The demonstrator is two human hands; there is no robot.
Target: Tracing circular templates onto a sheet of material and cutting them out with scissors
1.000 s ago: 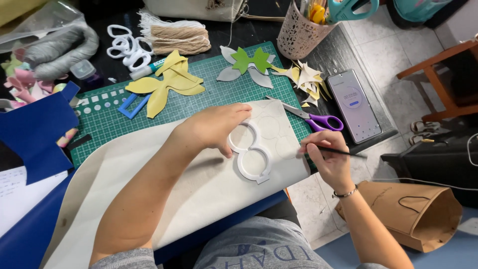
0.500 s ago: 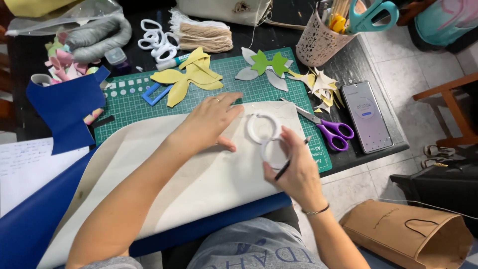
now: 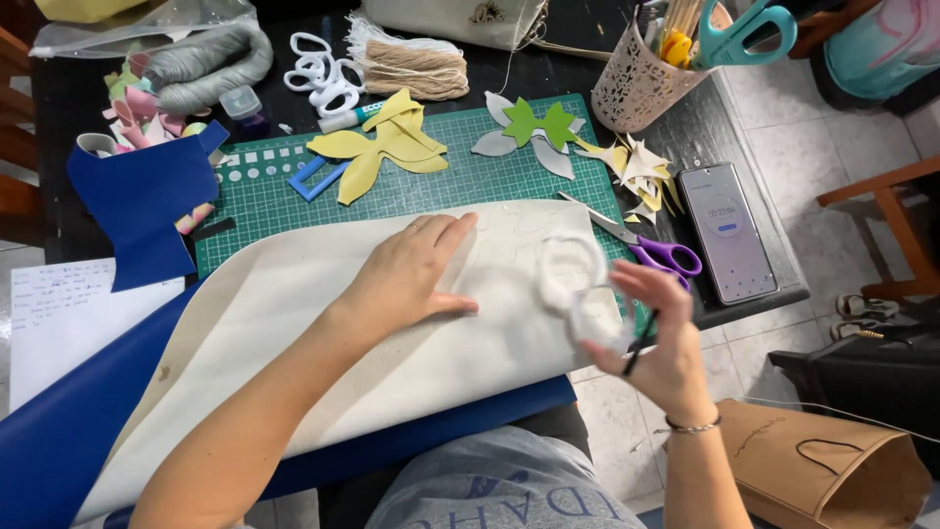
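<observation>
1. The left hand (image 3: pixel 416 269) lies flat, palm down, fingers spread, on a cream sheet (image 3: pixel 323 333); its grip is open and holds nothing.
2. The right hand (image 3: pixel 656 338) is raised off the near right edge of the sheet. Its grip is closed on a white figure-eight cutout (image 3: pixel 580 294) and a dark pen (image 3: pixel 641 343).
3. The cutout is lifted, blurred, just right of the left hand and above the sheet's right end.
4. The sheet lies over a blue sheet (image 3: pixel 59 441) and covers the near part of a green mat (image 3: pixel 470 186) on the tabletop (image 3: pixel 715 127).
5. Purple scissors (image 3: pixel 656 253) lie just beyond the right hand; a phone (image 3: pixel 727 233) lies right of them.
6. Yellow petals (image 3: pixel 382 147) and a green leaf shape (image 3: pixel 537 122) lie on the far mat.
7. More white cutouts (image 3: pixel 318 73) and a twine bundle (image 3: pixel 411 67) lie at the far edge.
</observation>
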